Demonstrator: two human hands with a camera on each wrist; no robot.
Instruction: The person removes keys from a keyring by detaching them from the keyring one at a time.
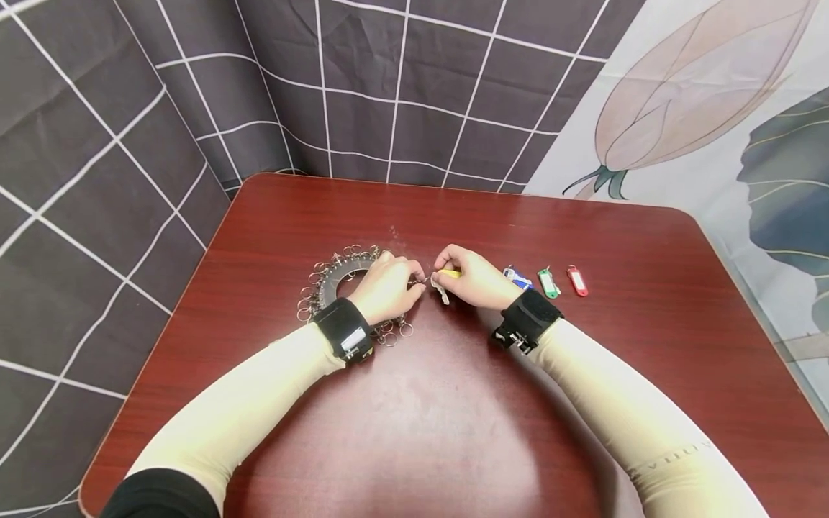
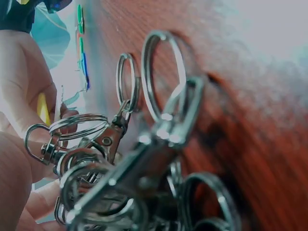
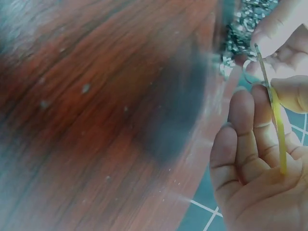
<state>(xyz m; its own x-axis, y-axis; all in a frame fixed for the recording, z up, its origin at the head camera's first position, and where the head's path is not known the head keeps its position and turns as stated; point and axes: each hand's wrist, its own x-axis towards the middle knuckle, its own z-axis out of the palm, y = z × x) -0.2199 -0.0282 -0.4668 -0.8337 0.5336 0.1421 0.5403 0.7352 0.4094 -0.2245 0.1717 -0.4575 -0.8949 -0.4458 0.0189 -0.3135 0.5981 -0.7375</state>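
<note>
Yellow key tag (image 1: 450,273) | light, stiff, slippery; pinch its flat body | right hand (image 1: 476,277) fingers pinch it | left hand (image 1: 387,286), at 9 o'clock, pinches split ring (image 2: 77,126)

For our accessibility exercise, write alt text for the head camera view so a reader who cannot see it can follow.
Two hands meet mid-table: the left hand holds a clip on a ring of metal keyrings, the right hand pinches a yellow key tag. Blue, green and red tags lie in a row to the right on the red-brown table.

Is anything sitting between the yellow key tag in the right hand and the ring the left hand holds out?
Nothing visible. The right hand holds the yellow key tag right by the ring pinched by the left hand; only a small gap of bare table lies between.
</note>
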